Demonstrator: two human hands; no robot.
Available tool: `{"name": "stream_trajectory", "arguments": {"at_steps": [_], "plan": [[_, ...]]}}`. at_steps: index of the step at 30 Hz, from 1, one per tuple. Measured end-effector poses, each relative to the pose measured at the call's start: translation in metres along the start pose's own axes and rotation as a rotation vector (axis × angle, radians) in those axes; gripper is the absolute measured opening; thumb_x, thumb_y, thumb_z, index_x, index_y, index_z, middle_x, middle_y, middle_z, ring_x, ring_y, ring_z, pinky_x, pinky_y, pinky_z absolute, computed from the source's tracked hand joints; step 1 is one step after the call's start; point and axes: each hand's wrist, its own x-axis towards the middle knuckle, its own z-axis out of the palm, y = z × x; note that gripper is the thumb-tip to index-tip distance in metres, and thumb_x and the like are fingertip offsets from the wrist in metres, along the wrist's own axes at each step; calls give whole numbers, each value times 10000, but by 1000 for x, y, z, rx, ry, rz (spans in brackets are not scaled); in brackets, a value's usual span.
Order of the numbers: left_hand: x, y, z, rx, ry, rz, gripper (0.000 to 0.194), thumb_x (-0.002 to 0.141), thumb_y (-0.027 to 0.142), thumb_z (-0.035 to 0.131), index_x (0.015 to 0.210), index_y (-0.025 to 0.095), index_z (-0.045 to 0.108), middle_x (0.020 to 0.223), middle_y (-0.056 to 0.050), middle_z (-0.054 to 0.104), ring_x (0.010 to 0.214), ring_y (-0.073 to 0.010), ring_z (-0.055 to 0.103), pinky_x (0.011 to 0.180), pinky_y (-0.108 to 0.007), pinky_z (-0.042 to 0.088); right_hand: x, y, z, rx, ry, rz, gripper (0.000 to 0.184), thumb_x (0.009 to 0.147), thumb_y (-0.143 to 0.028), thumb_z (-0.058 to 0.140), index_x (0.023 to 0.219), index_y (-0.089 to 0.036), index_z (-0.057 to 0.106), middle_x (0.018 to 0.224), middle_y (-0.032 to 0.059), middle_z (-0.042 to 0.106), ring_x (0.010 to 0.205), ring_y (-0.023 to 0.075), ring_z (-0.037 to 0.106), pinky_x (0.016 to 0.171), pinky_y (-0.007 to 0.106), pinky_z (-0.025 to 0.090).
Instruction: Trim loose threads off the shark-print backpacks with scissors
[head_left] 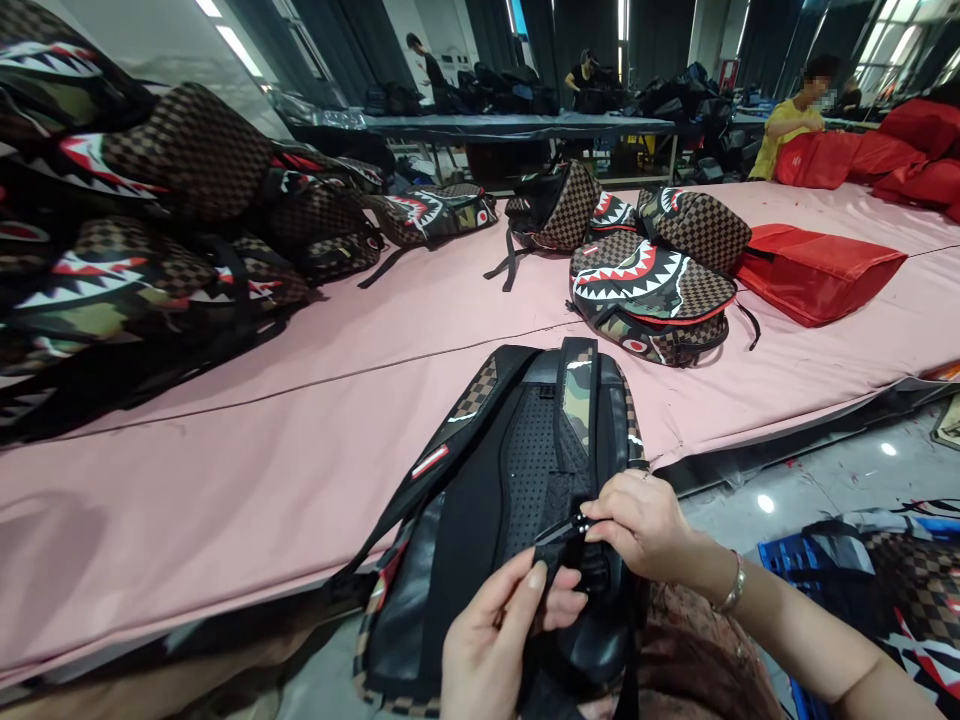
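Observation:
A backpack (480, 480) with brown-black checks and camouflage lies back panel up, its lower end hanging over the table's near edge. My left hand (499, 625) pinches a black strap (551, 552) of the backpack between thumb and forefinger, the other fingers curled beneath. Just to the right, my right hand (637, 525) is closed on a small dark piece (579, 523) with shiny dots, touching or very near the strap. Its kind is too small to make out. One padded shoulder strap (577, 400) with a camouflage patch runs up the panel above my hands.
Checked shark-mouth backpacks are piled at left (187, 150), and several more (645, 290) lie ahead on the pink-covered table (300, 450). A red bag (821, 270) is at right. Below right, a blue crate (810, 570) stands beside more bags. A person in yellow (787, 125) works beyond.

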Motion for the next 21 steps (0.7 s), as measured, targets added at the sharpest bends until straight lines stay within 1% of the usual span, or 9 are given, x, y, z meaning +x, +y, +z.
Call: {"name": "stream_trajectory", "arguments": {"at_steps": [3, 6, 9, 11, 13, 16, 18, 20, 21], "plan": [[0, -2, -1, -3, -8, -8, 509, 526, 424, 776, 907, 127, 616, 651, -57, 706, 543, -217, 650, 558, -331, 541, 1, -2, 1, 1, -13, 25, 196, 892, -289, 483, 817, -176, 623, 706, 46, 617, 646, 158, 525, 610, 287, 412], [6, -3, -10, -57, -16, 33, 430, 556, 398, 771, 875, 149, 626, 646, -45, 697, 525, -190, 631, 537, -304, 518, 1, -8, 6, 136, 18, 105, 159, 871, -256, 502, 803, -179, 624, 709, 41, 622, 659, 152, 550, 628, 279, 431], [16, -1, -31, -305, -215, 80, 291, 592, 443, 738, 632, 184, 610, 470, 6, 592, 400, -121, 530, 418, -234, 439, -8, -8, 10, 356, 138, 331, 105, 831, -241, 530, 824, -190, 621, 722, 26, 624, 654, 146, 578, 609, 255, 459], [20, 3, -44, -484, -350, 127, 491, 621, 606, 634, 415, 198, 456, 302, 39, 378, 277, -87, 371, 300, -215, 320, -19, 4, 11, 440, 247, 530, 127, 816, -261, 539, 890, -195, 618, 779, 34, 641, 686, 154, 597, 607, 246, 474], [21, 10, -51, -599, -409, 173, 604, 676, 695, 490, 361, 207, 322, 285, 48, 242, 252, -82, 281, 265, -218, 249, -33, 28, 12, 490, 332, 684, 213, 793, -307, 565, 963, -186, 606, 895, 70, 654, 817, 188, 616, 712, 275, 489], [22, 20, -45, -613, -446, 238, 534, 773, 597, 456, 434, 190, 386, 389, 23, 356, 357, -98, 389, 349, -218, 308, -50, 77, 21, 489, 364, 884, 485, 712, -401, 630, 1131, -171, 551, 1137, 113, 605, 1043, 254, 564, 901, 358, 436], [25, 26, -36, -503, -448, 275, 463, 774, 545, 506, 508, 167, 476, 456, -2, 455, 422, -107, 449, 416, -225, 335, -60, 101, 33, 472, 339, 1044, 623, 653, -465, 661, 1176, -148, 545, 1185, 130, 584, 1123, 298, 517, 960, 403, 394], [30, 31, -26, -346, -465, 264, 422, 765, 513, 548, 560, 143, 533, 489, -23, 516, 441, -111, 477, 452, -232, 337, -67, 109, 46, 520, 314, 1117, 665, 629, -499, 673, 1158, -110, 569, 1157, 144, 604, 1119, 309, 521, 968, 409, 393], [33, 35, -22, -261, -467, 248, 405, 760, 495, 568, 576, 134, 550, 504, -31, 540, 449, -113, 489, 469, -236, 343, -69, 106, 53, 552, 344, 1130, 674, 629, -504, 675, 1158, -100, 570, 1129, 142, 620, 1078, 300, 551, 945, 402, 419]]}}
